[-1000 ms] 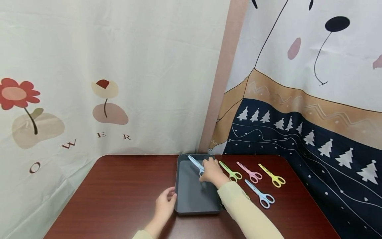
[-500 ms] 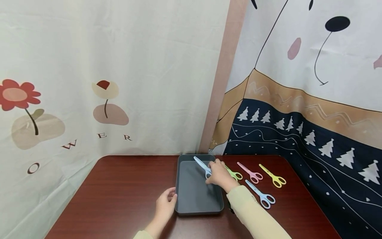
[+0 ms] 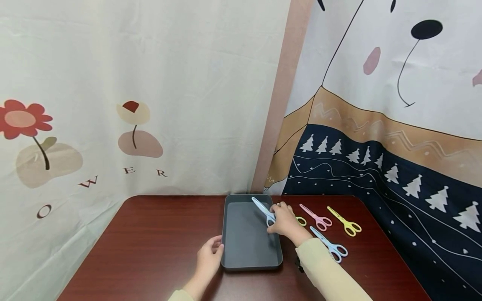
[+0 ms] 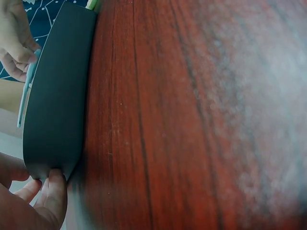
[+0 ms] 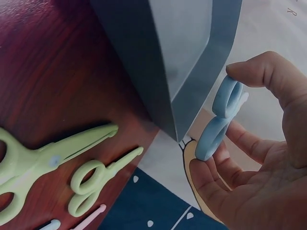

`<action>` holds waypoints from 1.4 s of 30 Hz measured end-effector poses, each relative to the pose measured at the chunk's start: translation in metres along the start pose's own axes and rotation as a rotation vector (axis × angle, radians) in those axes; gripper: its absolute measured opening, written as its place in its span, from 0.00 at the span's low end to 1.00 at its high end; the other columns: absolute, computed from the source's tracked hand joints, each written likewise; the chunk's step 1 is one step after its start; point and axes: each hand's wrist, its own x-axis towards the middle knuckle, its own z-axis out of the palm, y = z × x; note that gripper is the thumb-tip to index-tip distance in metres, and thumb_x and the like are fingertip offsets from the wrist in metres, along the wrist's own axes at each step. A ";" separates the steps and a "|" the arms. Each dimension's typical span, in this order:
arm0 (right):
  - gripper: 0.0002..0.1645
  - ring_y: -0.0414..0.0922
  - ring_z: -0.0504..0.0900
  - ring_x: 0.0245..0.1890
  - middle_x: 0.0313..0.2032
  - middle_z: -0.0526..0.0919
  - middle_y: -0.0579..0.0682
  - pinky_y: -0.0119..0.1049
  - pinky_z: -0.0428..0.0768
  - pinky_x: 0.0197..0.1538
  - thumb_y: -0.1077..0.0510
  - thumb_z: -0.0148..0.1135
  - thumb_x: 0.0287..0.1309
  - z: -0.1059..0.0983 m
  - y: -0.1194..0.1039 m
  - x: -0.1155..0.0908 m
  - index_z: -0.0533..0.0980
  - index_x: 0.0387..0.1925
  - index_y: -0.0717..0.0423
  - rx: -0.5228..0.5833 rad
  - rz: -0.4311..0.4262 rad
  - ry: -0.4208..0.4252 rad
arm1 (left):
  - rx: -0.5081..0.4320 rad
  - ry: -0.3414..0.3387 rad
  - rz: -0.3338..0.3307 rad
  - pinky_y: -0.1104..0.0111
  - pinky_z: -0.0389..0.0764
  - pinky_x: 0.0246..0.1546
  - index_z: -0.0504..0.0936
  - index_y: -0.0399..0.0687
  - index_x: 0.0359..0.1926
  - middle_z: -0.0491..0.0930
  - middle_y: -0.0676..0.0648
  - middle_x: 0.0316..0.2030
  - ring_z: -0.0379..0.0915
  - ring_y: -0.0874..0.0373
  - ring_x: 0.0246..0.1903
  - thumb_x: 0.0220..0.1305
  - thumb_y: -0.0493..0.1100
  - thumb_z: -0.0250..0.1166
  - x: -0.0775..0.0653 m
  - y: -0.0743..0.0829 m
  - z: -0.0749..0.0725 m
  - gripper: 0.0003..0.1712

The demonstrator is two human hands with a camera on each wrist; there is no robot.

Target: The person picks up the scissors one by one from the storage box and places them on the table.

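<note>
My right hand (image 3: 285,222) pinches a pair of light blue scissors (image 3: 261,209) by the handle rings, at the tray's far right side. In the right wrist view, the thumb is on one blue ring (image 5: 226,98) and the fingers are at the other. The blade slants toward the far left, over the grey tray (image 3: 250,246). My left hand (image 3: 208,256) touches the tray's left wall near the front; its fingertips (image 4: 56,175) lie against the outside of the dark wall (image 4: 60,91) in the left wrist view.
Right of the tray lie pink scissors (image 3: 316,217), yellow scissors (image 3: 344,221) and another blue pair (image 3: 329,244), partly behind my sleeve. Larger green scissors (image 5: 50,160) and smaller green ones (image 5: 93,184) lie beside the tray. Printed curtains (image 3: 188,104) hang behind the table (image 3: 162,234).
My right hand has moved right with the blue scissors, from over the tray's middle toward its right rim, now covering most of the green scissors in the head view. My left hand has stayed put.
</note>
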 end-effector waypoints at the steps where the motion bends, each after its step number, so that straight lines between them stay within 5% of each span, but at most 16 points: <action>1: 0.35 0.51 0.66 0.42 0.43 0.71 0.56 0.42 0.75 0.38 0.54 0.80 0.30 0.000 0.001 -0.001 0.76 0.45 0.58 -0.001 0.003 0.003 | 0.001 0.000 0.000 0.65 0.83 0.35 0.79 0.35 0.49 0.82 0.40 0.37 0.81 0.51 0.36 0.60 0.32 0.62 0.000 0.000 0.000 0.15; 25: 0.33 0.51 0.67 0.39 0.39 0.71 0.55 0.42 0.72 0.35 0.57 0.78 0.28 -0.011 0.039 -0.019 0.76 0.43 0.56 -0.025 0.018 0.056 | 0.000 0.009 -0.034 0.64 0.83 0.36 0.79 0.36 0.49 0.82 0.41 0.38 0.81 0.51 0.36 0.60 0.33 0.61 0.000 0.001 -0.001 0.15; 31: 0.32 0.63 0.66 0.56 0.56 0.69 0.66 0.57 0.73 0.51 0.56 0.77 0.31 -0.018 0.053 -0.023 0.75 0.44 0.57 -0.015 0.026 0.056 | 0.000 0.012 -0.041 0.65 0.83 0.35 0.79 0.37 0.49 0.82 0.41 0.38 0.81 0.51 0.36 0.60 0.34 0.61 0.000 0.001 0.001 0.15; 42: 0.32 0.56 0.66 0.44 0.47 0.71 0.61 0.46 0.73 0.37 0.57 0.74 0.32 -0.028 0.084 -0.033 0.74 0.45 0.58 -0.006 0.072 0.049 | -0.001 0.017 -0.039 0.66 0.83 0.34 0.79 0.37 0.49 0.82 0.41 0.38 0.81 0.52 0.35 0.60 0.34 0.62 -0.001 0.002 0.000 0.15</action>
